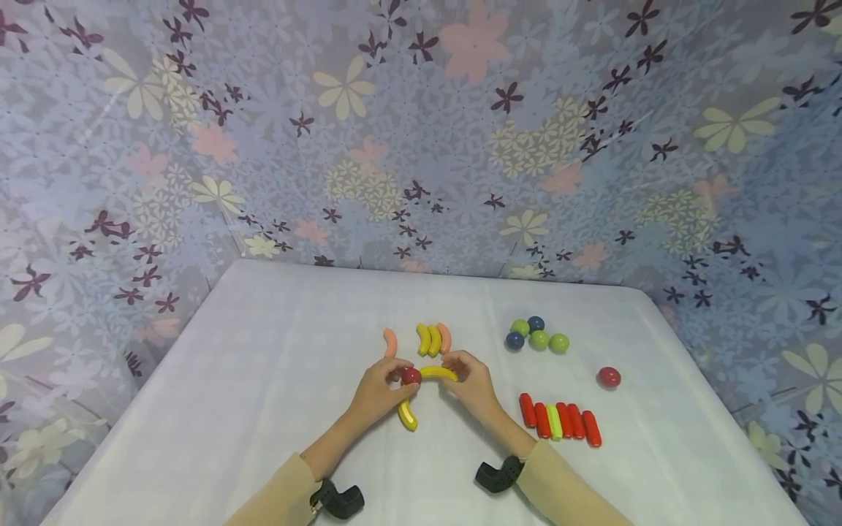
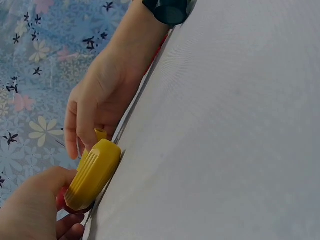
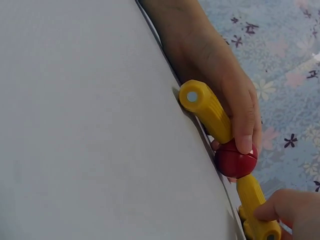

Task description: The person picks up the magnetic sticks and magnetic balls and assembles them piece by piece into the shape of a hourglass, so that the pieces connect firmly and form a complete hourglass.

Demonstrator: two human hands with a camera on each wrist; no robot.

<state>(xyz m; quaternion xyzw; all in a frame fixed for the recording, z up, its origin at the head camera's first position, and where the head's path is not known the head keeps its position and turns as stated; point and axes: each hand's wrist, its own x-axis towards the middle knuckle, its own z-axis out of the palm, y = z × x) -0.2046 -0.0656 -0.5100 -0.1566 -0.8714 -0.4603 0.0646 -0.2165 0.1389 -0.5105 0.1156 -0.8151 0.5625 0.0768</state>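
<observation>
My left hand pinches a shiny red ball between thumb and fingers just above the white tabletop. From the ball's near side a curved yellow rod runs toward me; the right wrist view shows a round metal tip on its free end. My right hand pinches a second curved yellow rod near its right end. The other end of that rod touches the red ball. In the left wrist view the nearer yellow rod partly covers the ball.
Beyond the hands lie a pink curved rod, two yellow curved rods and another pink one. Green and blue balls cluster at the right. A red ball and a row of red sticks with one lime stick lie nearer.
</observation>
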